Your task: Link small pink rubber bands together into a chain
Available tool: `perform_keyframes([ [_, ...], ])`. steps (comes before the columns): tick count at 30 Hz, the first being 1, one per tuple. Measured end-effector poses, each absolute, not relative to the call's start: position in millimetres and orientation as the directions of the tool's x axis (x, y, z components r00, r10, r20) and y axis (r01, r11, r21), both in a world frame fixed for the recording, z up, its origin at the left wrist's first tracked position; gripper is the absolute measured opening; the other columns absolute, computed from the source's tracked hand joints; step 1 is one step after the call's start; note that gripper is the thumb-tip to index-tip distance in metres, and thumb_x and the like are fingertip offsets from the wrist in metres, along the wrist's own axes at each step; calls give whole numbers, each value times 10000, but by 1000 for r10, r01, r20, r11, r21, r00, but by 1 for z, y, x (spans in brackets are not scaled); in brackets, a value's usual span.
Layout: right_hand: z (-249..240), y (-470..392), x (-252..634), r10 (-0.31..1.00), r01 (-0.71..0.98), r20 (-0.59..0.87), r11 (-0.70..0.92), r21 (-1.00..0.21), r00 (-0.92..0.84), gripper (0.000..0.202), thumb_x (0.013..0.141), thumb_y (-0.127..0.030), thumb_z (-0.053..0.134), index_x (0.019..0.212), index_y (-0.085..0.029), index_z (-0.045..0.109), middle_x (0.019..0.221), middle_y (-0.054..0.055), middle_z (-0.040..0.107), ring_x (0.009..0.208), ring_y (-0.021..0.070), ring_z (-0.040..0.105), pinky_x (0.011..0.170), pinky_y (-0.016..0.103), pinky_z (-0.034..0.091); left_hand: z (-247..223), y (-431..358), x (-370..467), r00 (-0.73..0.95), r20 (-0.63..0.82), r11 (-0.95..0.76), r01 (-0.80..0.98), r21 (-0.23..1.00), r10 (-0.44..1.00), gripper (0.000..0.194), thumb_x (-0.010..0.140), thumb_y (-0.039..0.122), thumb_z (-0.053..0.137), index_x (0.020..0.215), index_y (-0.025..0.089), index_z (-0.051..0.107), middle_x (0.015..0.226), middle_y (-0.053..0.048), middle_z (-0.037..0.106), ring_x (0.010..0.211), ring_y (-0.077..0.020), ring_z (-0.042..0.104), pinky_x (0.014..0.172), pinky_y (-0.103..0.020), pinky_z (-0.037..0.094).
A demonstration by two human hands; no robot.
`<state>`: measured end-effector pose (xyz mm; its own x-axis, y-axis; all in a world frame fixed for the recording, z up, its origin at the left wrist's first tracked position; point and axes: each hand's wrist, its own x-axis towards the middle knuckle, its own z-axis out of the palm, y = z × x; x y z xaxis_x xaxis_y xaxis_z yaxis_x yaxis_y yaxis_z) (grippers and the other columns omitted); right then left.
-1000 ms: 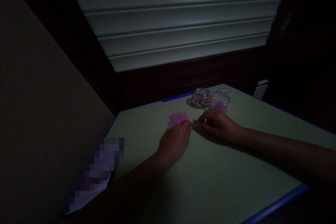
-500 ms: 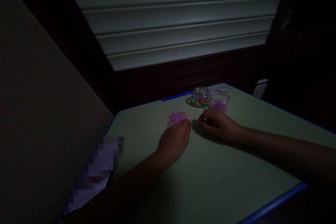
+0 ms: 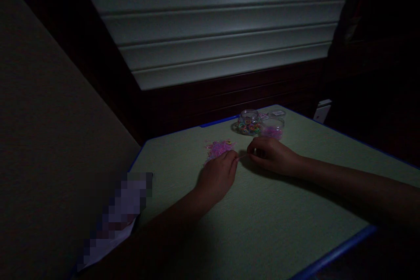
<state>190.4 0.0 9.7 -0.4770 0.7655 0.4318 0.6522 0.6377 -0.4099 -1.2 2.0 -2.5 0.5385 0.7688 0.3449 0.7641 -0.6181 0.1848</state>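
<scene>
A thin pinkish band [image 3: 242, 156] stretches across the small gap between my two hands. Its left end is pinched in the fingers of my left hand [image 3: 219, 176], which rests at the near edge of a loose pile of pink and purple small bands [image 3: 219, 148]. The fingertips of my right hand [image 3: 272, 155] pinch the other end. Just behind my right hand stands a clear round jar [image 3: 272, 127] with pink pieces inside. Left of it is another clear jar [image 3: 248, 123] holding rings of several colours.
The pale green table [image 3: 262, 223] has a blue edge. A clear lid [image 3: 277, 114] lies behind the jars. A blurred pale item [image 3: 121, 210] is at the table's left edge. Behind the table is a slatted panel [image 3: 223, 30]; a white object [image 3: 322, 111] stands beyond the right side.
The view has shifted slightly. Both hands keep nearly the same pose, with the thin band still between them.
</scene>
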Motion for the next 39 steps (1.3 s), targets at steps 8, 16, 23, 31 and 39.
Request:
perform_keyframes([
  [8,18,4,198,682,725,474,678,-121,-558,132,762,-169,473,843,-146,574,799,63,580,701,132,513,613,229,351,-3,3,-2,535,344,-615,766,186,771,200,864,260,300,926,217,485,882,-11,585,754,-135,554,678,-243,405],
  [16,48,15,230,708,920,588,310,240,-392,220,821,-223,394,830,-135,596,792,92,589,740,178,506,675,289,289,-2,3,-3,555,351,-633,757,164,754,182,858,239,302,899,210,477,874,-10,573,752,-134,542,676,-240,401],
  [23,50,23,249,757,952,604,76,297,-249,247,816,-213,383,778,-127,612,748,94,589,720,188,509,638,298,260,-2,4,-3,569,357,-648,745,158,741,170,857,231,301,884,210,468,859,-4,563,751,-130,537,682,-238,396],
  [31,49,21,247,788,951,565,82,299,-246,250,810,-198,378,744,-127,609,745,92,600,696,176,513,618,289,262,-4,5,-3,574,366,-655,741,149,733,168,859,242,297,873,211,462,847,-1,562,730,-130,534,655,-237,393],
  [39,45,11,227,705,938,631,324,120,-324,236,824,-221,394,861,-148,615,843,85,601,752,164,532,650,256,333,-7,5,-3,557,379,-646,746,162,739,161,856,243,305,870,215,463,844,2,563,724,-129,538,659,-239,394],
])
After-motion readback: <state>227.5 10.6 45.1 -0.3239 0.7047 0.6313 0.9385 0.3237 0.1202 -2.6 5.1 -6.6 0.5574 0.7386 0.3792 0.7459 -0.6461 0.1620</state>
